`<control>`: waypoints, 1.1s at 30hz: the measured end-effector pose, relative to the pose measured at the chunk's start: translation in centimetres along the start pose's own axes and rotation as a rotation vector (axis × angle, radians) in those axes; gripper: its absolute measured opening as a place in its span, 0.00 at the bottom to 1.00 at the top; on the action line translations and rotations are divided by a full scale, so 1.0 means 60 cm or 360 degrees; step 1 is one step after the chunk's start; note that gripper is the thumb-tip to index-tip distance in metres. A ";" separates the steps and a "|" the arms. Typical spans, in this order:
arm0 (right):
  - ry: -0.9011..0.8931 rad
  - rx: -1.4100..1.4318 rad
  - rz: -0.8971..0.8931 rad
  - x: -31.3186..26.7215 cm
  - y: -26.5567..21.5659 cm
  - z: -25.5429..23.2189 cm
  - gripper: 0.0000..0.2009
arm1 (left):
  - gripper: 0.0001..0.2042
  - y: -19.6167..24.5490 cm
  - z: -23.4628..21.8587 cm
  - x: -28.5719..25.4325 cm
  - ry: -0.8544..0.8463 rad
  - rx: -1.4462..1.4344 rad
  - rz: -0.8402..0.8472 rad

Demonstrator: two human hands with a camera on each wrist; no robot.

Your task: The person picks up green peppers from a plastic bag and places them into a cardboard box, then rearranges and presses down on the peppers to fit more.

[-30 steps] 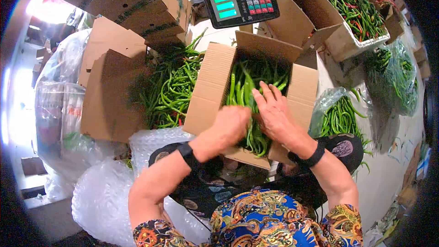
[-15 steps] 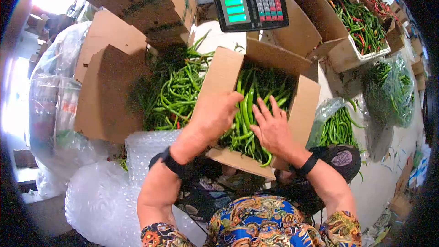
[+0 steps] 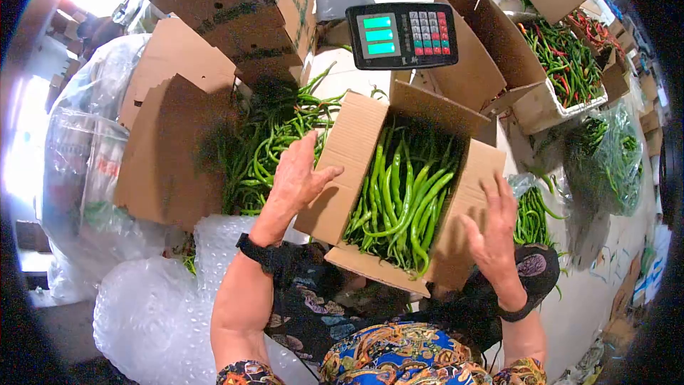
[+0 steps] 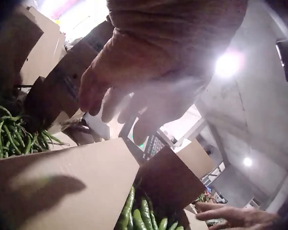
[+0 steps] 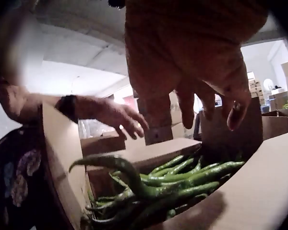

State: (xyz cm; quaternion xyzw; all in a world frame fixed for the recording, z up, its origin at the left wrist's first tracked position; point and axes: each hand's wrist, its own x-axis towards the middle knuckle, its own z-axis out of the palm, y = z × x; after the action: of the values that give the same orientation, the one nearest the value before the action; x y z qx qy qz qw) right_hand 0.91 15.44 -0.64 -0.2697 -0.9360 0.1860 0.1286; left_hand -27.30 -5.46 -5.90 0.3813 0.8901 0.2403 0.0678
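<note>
Long green peppers (image 3: 402,199) lie roughly lengthwise inside an open cardboard box (image 3: 338,189), its flaps folded outward. My left hand (image 3: 293,175) is over the box's left flap, fingers spread, holding nothing. Over the right flap, my right hand (image 3: 493,232) has its fingers apart and is empty too. The left wrist view shows the left hand (image 4: 153,72) above the flap, which carries its shadow. In the right wrist view the right hand (image 5: 192,62) hangs above the peppers (image 5: 182,184), fingers pointing down. Whether either hand touches a flap cannot be told.
A scale display (image 3: 402,36) stands behind the box. Loose green peppers (image 3: 274,150) lie to its left, bubble wrap (image 3: 146,314) at the lower left. Bagged peppers (image 3: 531,217) are at the right, a foam box (image 3: 548,110) of mixed peppers behind, stacked cartons (image 3: 246,21) at the back left.
Both hands have come off the peppers and moved apart, the left to the left flap and the right to the right flap. The peppers in the box are now uncovered.
</note>
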 end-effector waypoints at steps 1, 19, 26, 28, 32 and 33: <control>0.0016 -0.0001 -0.0004 -0.016 0.025 0.005 0.33 | 0.40 -0.013 0.005 0.004 -0.0127 -0.0003 -0.0102; -0.0324 0.1533 0.1026 -0.066 0.065 -0.003 0.22 | 0.29 0.060 -0.013 -0.039 -0.0629 -0.0685 -0.0466; -0.0444 0.0649 0.0908 -0.071 0.088 -0.075 0.31 | 0.35 0.047 -0.023 -0.039 0.0154 -0.0148 -0.0096; -0.0037 0.1275 0.1051 -0.051 0.089 -0.139 0.25 | 0.28 0.097 -0.054 -0.025 0.0232 -0.0129 -0.0055; 0.0461 0.1147 0.1193 -0.074 0.213 -0.208 0.17 | 0.17 0.151 -0.057 -0.028 0.0075 -0.0750 -0.0171; 0.0476 0.1092 0.1224 -0.095 0.271 -0.194 0.18 | 0.15 0.145 -0.044 -0.031 0.0042 -0.0913 -0.0257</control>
State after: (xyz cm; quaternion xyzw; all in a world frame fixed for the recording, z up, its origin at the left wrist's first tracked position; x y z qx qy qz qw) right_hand 17.01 28.29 2.24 -0.5593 -0.6265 0.4744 0.2639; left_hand -21.20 -2.60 0.46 0.2713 0.8142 0.4807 0.1800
